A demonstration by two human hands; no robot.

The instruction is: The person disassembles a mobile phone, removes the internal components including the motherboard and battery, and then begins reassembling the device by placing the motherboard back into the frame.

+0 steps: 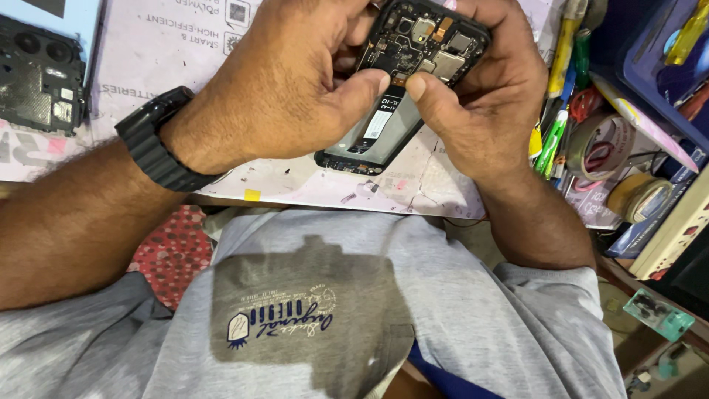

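Note:
An opened smartphone [399, 96] with its back cover off shows a circuit board at the top and a dark battery bay below. My left hand [288, 81], with a black watch on its wrist, grips the phone's left side, thumb pressed on the middle. From the other side my right hand [480, 96] wraps around the phone, its thumb tip meeting the left thumb just below the board. The phone is tilted above a white printed work mat [170, 52].
A second opened phone body [40, 74] lies at the far left on the mat. To the right are pens and tools [557, 111], rolls of tape [609, 148] and a blue tray [650, 66]. A small green part [657, 314] sits at the lower right.

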